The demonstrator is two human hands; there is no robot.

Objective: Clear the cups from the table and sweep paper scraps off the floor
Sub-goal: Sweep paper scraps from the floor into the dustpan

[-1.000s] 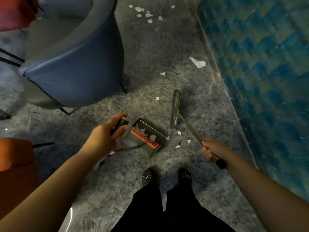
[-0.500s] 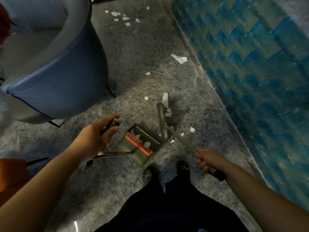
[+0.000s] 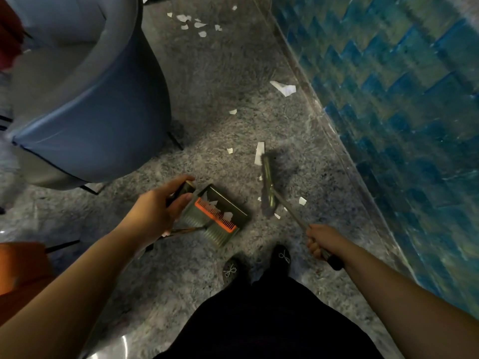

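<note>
Head view shows the left hand (image 3: pixel 155 213) gripping the dark handle of the green metal dustpan with the orange comb (image 3: pixel 216 216); the right hand (image 3: pixel 322 242) grips the thin metal broom (image 3: pixel 268 187); white paper scraps (image 3: pixel 302 201) lie right of the brush, so a quick pull left could skip them; far scraps (image 3: pixel 193 22) stay near the blue round chair (image 3: pixel 88 104).

Floor tally
One dustpan (image 3: pixel 216 216), one broom (image 3: pixel 269 187), one blue chair (image 3: pixel 98 120), two shoes (image 3: pixel 230 270), many paper scraps (image 3: pixel 283 88).
</note>
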